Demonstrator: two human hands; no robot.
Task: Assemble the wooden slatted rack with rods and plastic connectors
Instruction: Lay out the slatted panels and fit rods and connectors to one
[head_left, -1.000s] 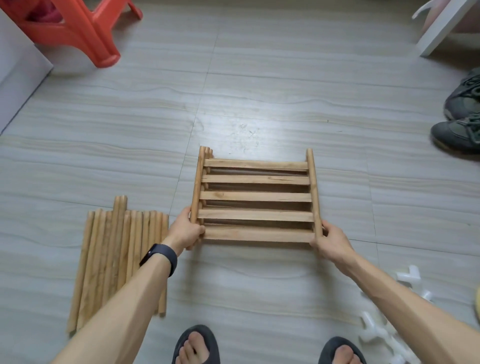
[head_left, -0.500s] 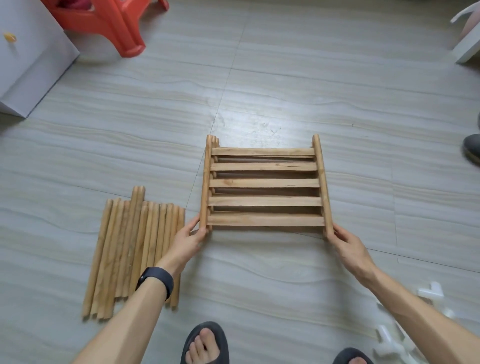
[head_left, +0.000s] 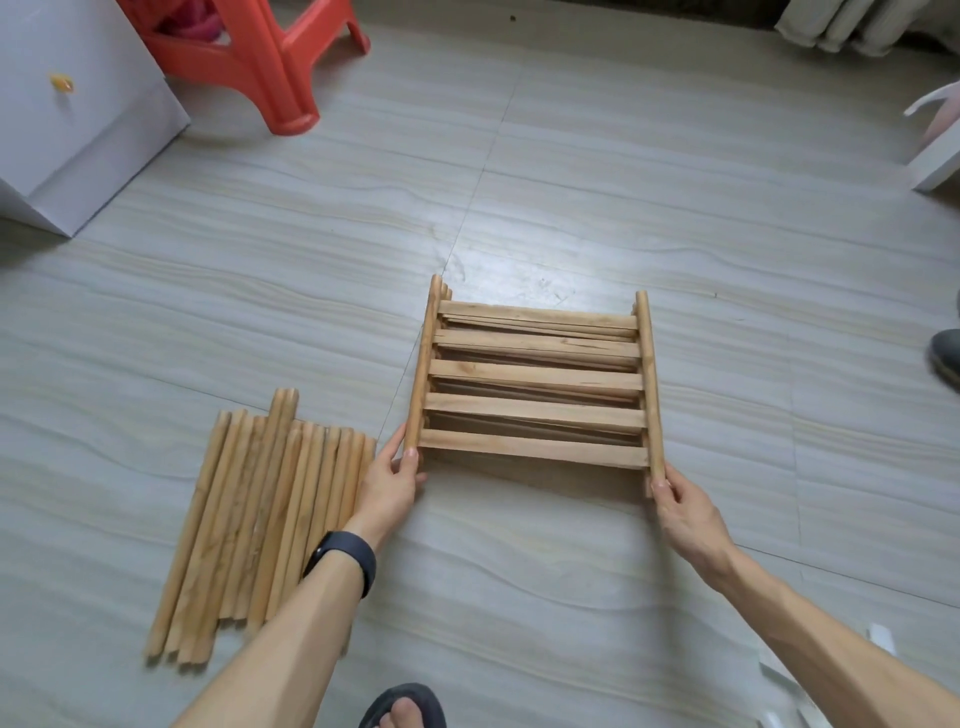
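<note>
A stack of wooden slatted panels (head_left: 535, 374) lies on the tiled floor, each panel made of flat slats between two round side rods. My left hand (head_left: 389, 488) pinches the near end of the top panel's left rod with thumb and forefinger. My right hand (head_left: 685, 514) pinches the near end of its right rod. The panels underneath sit slightly askew and show through the gaps. A bundle of several loose wooden rods (head_left: 260, 519) lies side by side to the left. White plastic connectors (head_left: 883, 636) peek in at the bottom right, mostly hidden by my right arm.
An orange plastic stool (head_left: 249, 57) and a white cabinet (head_left: 78, 114) stand at the far left. A dark shoe (head_left: 945, 358) and a white furniture piece (head_left: 935, 156) sit at the right edge. My sandalled foot (head_left: 402, 706) is at the bottom.
My hands have slid from the panel's sides near its corners down to the very tips of the side rods. The view has swung so the stool and cabinet show more.
</note>
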